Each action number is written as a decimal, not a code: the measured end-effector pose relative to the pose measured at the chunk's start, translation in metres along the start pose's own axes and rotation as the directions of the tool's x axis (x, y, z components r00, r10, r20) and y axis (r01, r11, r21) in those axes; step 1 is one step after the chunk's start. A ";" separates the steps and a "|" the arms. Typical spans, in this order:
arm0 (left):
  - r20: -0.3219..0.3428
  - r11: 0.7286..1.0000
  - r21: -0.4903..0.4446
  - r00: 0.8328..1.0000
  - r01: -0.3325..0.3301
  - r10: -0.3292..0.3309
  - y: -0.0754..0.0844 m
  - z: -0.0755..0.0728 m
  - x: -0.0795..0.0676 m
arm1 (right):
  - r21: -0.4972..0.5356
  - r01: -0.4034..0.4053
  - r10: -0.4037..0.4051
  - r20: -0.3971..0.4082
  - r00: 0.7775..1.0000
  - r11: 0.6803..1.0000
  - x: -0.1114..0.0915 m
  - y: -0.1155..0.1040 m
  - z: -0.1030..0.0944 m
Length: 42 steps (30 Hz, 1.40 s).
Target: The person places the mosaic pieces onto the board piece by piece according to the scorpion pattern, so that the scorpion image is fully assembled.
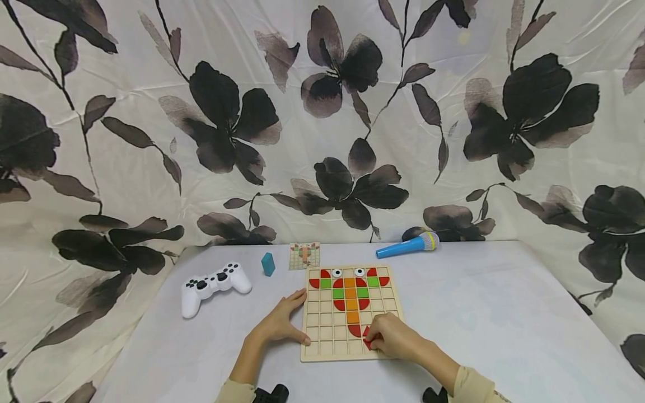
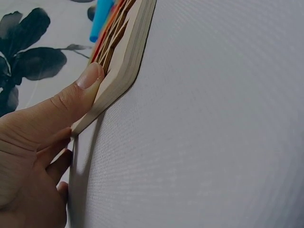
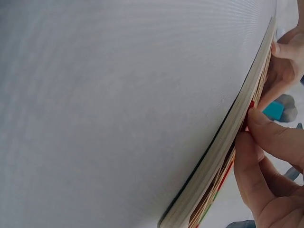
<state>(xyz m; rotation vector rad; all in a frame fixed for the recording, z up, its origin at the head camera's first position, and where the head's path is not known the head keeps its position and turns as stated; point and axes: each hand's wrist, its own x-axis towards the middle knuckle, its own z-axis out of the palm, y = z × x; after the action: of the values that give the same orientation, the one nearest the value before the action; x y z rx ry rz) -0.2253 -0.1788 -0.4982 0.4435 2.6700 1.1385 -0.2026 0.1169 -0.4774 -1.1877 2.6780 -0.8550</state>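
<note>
A wooden grid board (image 1: 322, 350) lies on the table with red, green and orange tiles and two eye tiles forming a figure. My left hand (image 1: 280, 318) is spread along its left side, thumb on the front-left rim and fingertips farther up the edge. With thumb and forefinger, my right hand (image 1: 398, 337) pinches a small red tile (image 3: 249, 114) at the board's front-right part. The fingers partly hide this tile. Just left of it sits a red rounded tile (image 1: 355, 331), below a column of orange tiles (image 1: 351, 305).
Behind the board are a small patterned card (image 1: 304, 255) and a blue toy microphone (image 1: 403, 247). A teal block (image 1: 268, 264) and a white game controller (image 1: 215, 286) stand to the left. A floral cloth (image 1: 353, 140) hangs behind the table.
</note>
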 end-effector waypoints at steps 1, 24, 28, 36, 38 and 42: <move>-0.001 1.000 -0.001 1.000 0.000 0.000 0.000 0.000 0.000 | 0.003 -0.004 0.004 0.002 1.000 1.000 0.000 0.000 0.000; 0.004 1.000 0.007 1.000 -0.015 0.014 0.002 -0.001 0.000 | -0.014 0.001 -0.001 0.001 1.000 1.000 0.000 -0.004 -0.001; 0.001 1.000 0.009 1.000 -0.006 0.006 0.001 0.000 0.000 | -0.010 0.004 -0.004 0.002 1.000 1.000 0.000 -0.004 -0.001; 0.000 1.000 0.007 1.000 -0.004 0.004 0.000 0.001 0.001 | 0.026 -0.021 0.021 0.000 1.000 0.999 -0.004 -0.003 -0.004; -0.001 1.000 0.006 1.000 -0.006 0.006 0.000 0.001 0.001 | 0.039 -0.017 0.017 -0.015 1.000 0.999 -0.006 0.000 -0.005; 0.007 1.000 0.005 1.000 -0.019 0.019 -0.001 0.000 0.001 | 0.078 -0.041 0.044 -0.042 0.998 0.996 -0.011 0.008 -0.016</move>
<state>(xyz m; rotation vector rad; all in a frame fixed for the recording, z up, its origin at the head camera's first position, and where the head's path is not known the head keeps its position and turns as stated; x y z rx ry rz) -0.2266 -0.1789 -0.4995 0.4743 2.6691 1.1341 -0.2045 0.1365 -0.4698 -1.1042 2.6675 -0.9788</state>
